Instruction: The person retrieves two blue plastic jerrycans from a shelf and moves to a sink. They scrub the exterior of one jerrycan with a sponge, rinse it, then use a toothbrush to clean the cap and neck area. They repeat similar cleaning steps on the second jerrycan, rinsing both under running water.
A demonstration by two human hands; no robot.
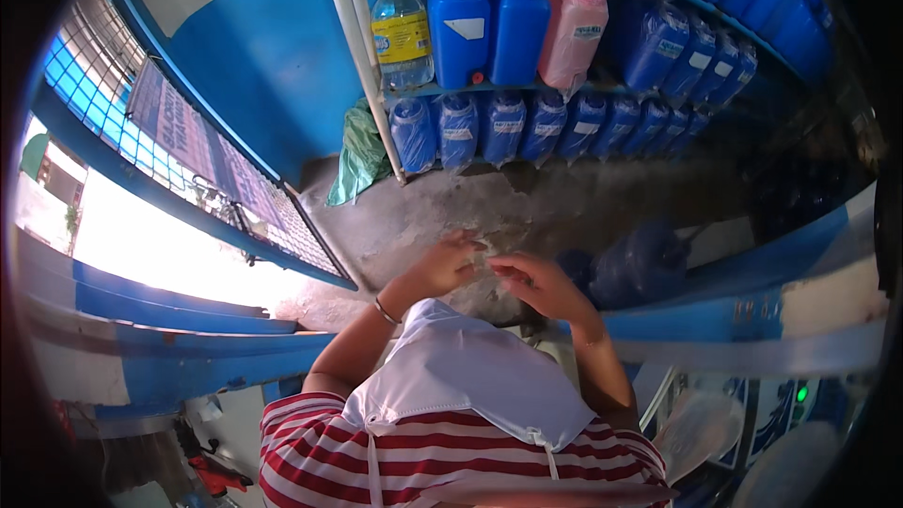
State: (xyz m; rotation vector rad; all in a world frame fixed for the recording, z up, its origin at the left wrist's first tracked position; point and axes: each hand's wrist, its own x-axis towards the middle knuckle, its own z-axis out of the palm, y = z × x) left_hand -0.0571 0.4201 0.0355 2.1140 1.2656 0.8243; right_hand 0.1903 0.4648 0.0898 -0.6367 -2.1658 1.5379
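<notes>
Nearest: red-and-white striped shirt (315,447), partly covered by white apron (475,357). Just past apron's far edge: left hand (440,265) and right hand (538,282), raised close together, fingers loosely spread and curved; slightly blurred, cannot tell whether touching. Farther: grey floor (423,207). Beyond it: crumpled green plastic (359,155) beside white post (388,122). Farthest: rows of blue containers (519,33), pink container (574,33) among them.

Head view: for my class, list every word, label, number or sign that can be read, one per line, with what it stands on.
I won't copy wording, but print shows here:
Banner on the mesh gate: large lettering.
Clear bottle: bold lettering on its yellow label.
Pink container: small print on its label, blurred.
Lower row of blue containers: pale labels, mostly too small to read.
</notes>
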